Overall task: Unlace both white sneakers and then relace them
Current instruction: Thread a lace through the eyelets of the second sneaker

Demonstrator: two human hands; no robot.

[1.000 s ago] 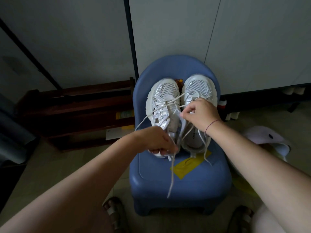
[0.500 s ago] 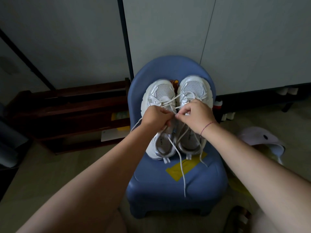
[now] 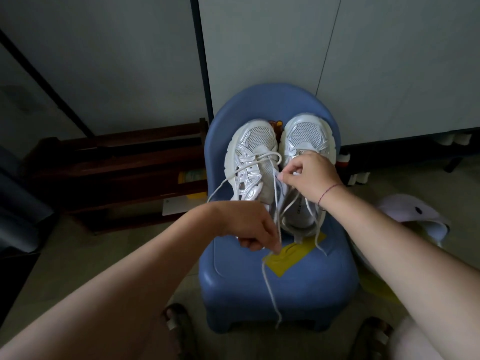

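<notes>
1. My left hand [image 3: 249, 229] hangs low over the seat front. Its grip is closed in a pinch on the flat white lace [image 3: 268, 287], and I judge that it is drawing slack towards me. The free end dangles past the seat edge.
2. My right hand [image 3: 309, 178] sits higher. Its grip pinches what looks like the same lace just beside the eyelets, probably to steady the crossing against that pull.
3. The lace belongs to the white mesh sneaker on the left [image 3: 249, 157], which is threaded only through the rows nearest the toe. Its other end trails off the sneaker's left side.
4. The second white mesh sneaker [image 3: 309, 136] touches the first, with its own laces loose beneath my right wrist.
5. Both stand with their toes against the back of the blue moulded plastic chair [image 3: 298, 289], which stops them sliding away. A yellow tape patch [image 3: 293, 253] lies on the seat.
</notes>
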